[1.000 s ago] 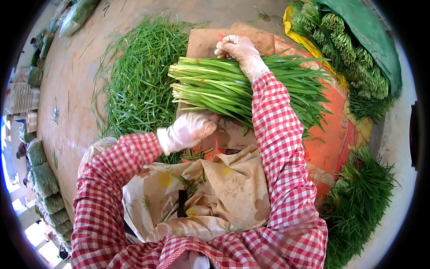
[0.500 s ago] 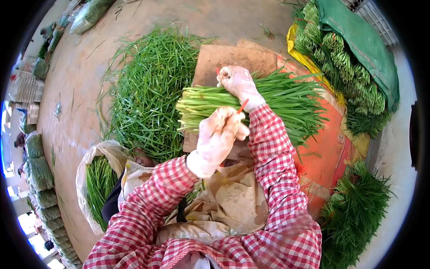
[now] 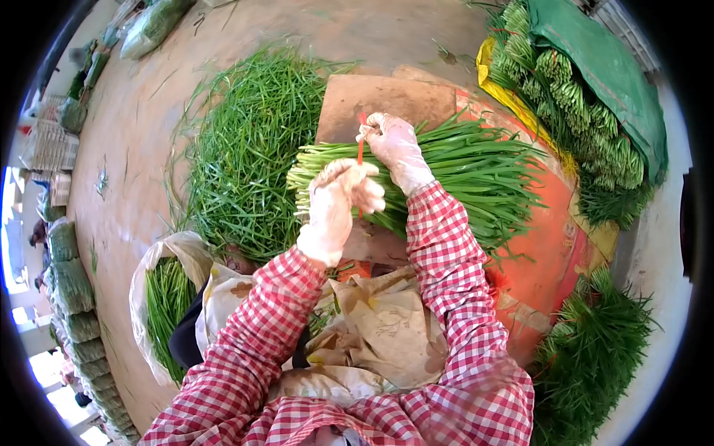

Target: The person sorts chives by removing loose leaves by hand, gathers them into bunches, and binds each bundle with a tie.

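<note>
A bunch of long green stalks (image 3: 476, 171) lies sideways on a brown board (image 3: 387, 100), pale cut ends to the left. Around the bunch near those ends runs a red tie (image 3: 361, 152). My right hand (image 3: 396, 149), in a whitish glove, pinches the tie's upper end at the far side of the bunch. My gloved left hand (image 3: 336, 204) is over the near side of the stalks, its fingers closed on the tie close to my right hand.
Loose green leaves (image 3: 249, 156) are heaped left of the board. A clear bag of stalks (image 3: 165, 308) stands at lower left. Stacked bunches (image 3: 587, 111) under a green cover (image 3: 606, 56) are at upper right, another leafy pile (image 3: 595, 357) at lower right.
My left hand has come up from beside the board to the bunch and brought the red tie over it. My right hand stays at the far side, still pinching the tie.
</note>
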{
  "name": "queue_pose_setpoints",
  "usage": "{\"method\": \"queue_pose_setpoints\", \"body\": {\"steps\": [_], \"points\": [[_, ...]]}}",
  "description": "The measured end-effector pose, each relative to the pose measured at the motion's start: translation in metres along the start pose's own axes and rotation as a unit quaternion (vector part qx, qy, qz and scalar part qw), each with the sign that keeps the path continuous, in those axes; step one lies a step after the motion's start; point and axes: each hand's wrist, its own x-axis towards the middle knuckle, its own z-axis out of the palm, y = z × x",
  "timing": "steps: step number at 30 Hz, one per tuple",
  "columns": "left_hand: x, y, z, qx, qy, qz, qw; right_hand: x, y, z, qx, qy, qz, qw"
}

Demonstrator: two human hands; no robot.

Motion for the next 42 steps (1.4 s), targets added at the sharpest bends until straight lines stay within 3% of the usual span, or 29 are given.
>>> {"method": "queue_pose_setpoints", "body": {"steps": [1,4,6,15,17,18,20,21,22,24,28,30,32,33,34,42], "points": [[-0.008,-0.001,0.001,0.034,-0.036,0.015,0.999,0.001,0.001,0.000,0.084,0.003,0.030,0.996],[-0.031,-0.009,0.004,0.038,-0.124,0.030,0.991,0.003,0.007,-0.001,0.086,-0.012,0.045,0.995],[-0.041,-0.013,0.010,0.096,-0.110,0.022,0.989,0.002,0.009,-0.003,0.041,-0.010,0.030,0.999],[-0.042,-0.007,0.017,0.104,-0.040,-0.047,0.993,-0.011,-0.006,-0.010,-0.004,-0.036,-0.040,0.999],[-0.034,-0.016,0.021,0.168,-0.067,0.076,0.981,-0.011,-0.006,-0.010,-0.031,-0.034,-0.029,0.999],[-0.029,-0.015,0.023,0.168,-0.067,0.076,0.981,-0.009,-0.004,-0.010,-0.031,-0.034,-0.029,0.999],[-0.015,-0.008,0.029,0.116,0.010,-0.030,0.993,-0.006,0.001,-0.008,-0.027,-0.018,-0.043,0.999],[-0.004,-0.001,0.020,-0.083,-0.042,-0.047,0.995,-0.006,0.000,-0.008,-0.028,-0.017,-0.043,0.999],[0.001,0.004,0.015,0.090,0.011,-0.073,0.993,-0.006,-0.001,-0.008,-0.006,-0.025,-0.022,0.999],[0.010,0.003,0.004,-0.006,0.012,-0.104,0.994,-0.006,-0.004,-0.011,0.013,-0.029,0.000,0.999],[0.004,0.009,0.007,0.036,0.005,-0.116,0.993,-0.003,-0.004,-0.015,0.057,-0.032,0.015,0.998],[-0.016,0.008,0.010,0.148,-0.082,-0.038,0.985,-0.002,-0.005,-0.015,0.035,-0.042,0.037,0.998],[-0.032,-0.006,0.011,0.088,-0.127,-0.051,0.987,-0.006,-0.009,-0.018,0.050,-0.038,0.044,0.997],[-0.041,-0.010,0.005,0.111,-0.136,-0.068,0.982,-0.008,-0.011,-0.015,0.045,-0.049,0.047,0.997],[-0.045,-0.014,0.004,0.170,-0.159,-0.029,0.972,-0.008,-0.011,-0.015,0.043,-0.061,0.052,0.996],[-0.037,0.004,0.018,0.176,-0.020,-0.038,0.983,-0.022,-0.008,-0.010,-0.007,-0.046,-0.049,0.998]]}}
